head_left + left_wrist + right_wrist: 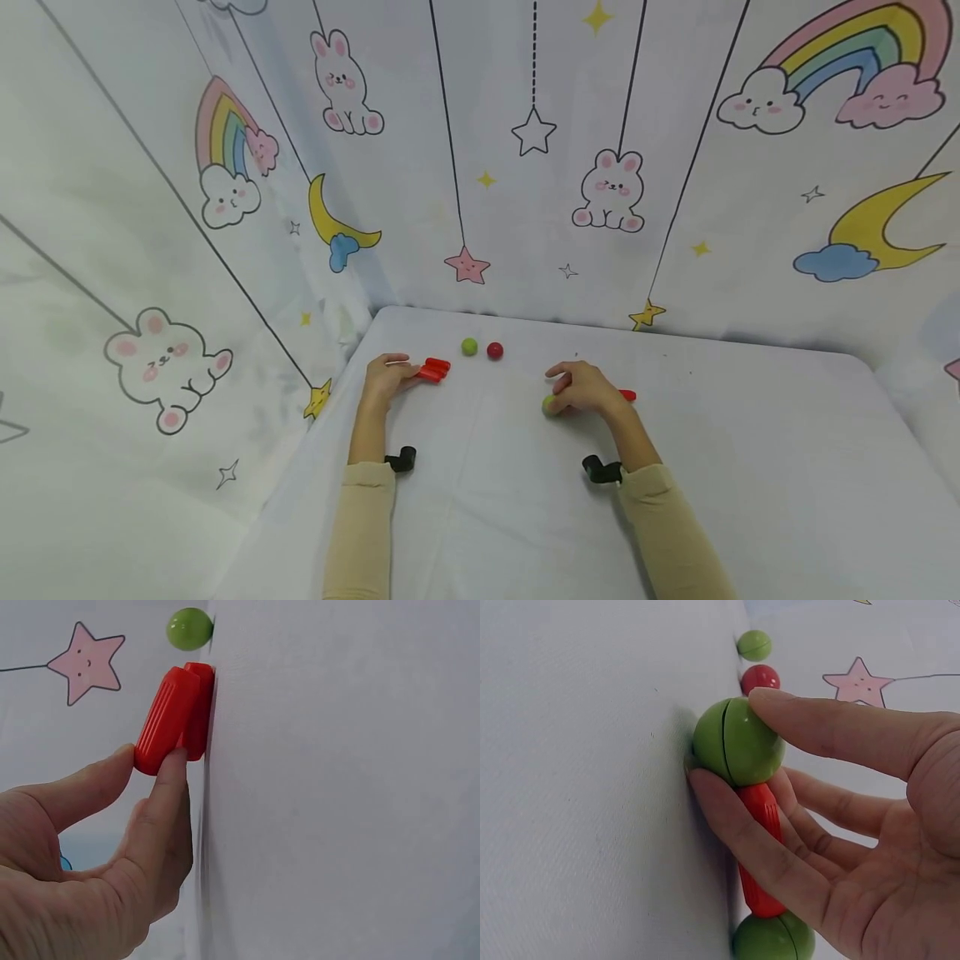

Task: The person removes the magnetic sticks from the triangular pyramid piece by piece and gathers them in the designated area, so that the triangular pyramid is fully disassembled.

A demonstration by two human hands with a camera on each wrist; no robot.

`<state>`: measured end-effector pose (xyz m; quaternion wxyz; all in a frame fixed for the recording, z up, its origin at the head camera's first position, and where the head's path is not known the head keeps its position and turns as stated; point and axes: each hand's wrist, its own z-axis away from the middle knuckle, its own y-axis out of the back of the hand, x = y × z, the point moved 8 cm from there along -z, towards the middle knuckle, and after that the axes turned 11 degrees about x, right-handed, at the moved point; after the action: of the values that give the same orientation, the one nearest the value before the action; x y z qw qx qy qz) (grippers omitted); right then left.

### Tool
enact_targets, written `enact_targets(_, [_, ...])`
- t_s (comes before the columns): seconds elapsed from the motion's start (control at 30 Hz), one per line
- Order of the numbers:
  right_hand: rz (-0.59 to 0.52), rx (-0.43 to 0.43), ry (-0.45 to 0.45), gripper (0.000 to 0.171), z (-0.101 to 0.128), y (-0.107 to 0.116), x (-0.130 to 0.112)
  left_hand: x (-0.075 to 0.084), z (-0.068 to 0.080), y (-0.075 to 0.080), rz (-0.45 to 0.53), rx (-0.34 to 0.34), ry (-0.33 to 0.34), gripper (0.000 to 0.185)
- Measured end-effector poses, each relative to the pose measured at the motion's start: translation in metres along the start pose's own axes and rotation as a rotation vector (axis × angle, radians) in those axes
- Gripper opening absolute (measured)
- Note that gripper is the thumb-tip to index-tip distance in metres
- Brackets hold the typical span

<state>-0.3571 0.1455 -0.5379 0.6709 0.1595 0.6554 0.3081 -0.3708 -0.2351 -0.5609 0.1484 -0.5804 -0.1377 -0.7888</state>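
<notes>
Near the far edge of the white cloth-covered bench [750, 467], the left hand [386, 379] pinches two ribbed red plastic rods [433, 369]. The right hand [585, 387] grips a red plastic rod with green balls at both ends [739, 742]. A loose green ball [469, 347] and red ball [494, 351] lie touching between the hands, nearer the far edge.

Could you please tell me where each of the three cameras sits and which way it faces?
Head: high on the person, looking forward and down at the table; both forearms, left hand, right hand show.
Left wrist: behind the left hand, looking past fingers pinching red sticks.
Right wrist: behind the right hand, looking at its fingers gripping a green ball on a red stick.
Shared: all show the loose green ball.
</notes>
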Motion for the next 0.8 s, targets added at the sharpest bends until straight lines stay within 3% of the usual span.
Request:
enact_targets(0.3, [0.008,0.005,-0.007,0.061,0.0,0.0,0.001,-0.001,-0.003,0.002,-0.052,0.04,-0.009,0.051])
enact_targets(0.6, [0.025,0.041,0.031,0.059,0.002,0.001,-0.005,0.005,0.001,-0.003,-0.223,0.101,-0.164,0.049])
enact_targets(0.8, [0.006,0.078,0.047,0.057,0.004,0.0,-0.012,0.007,0.003,-0.006,-0.258,0.099,-0.186,0.05])
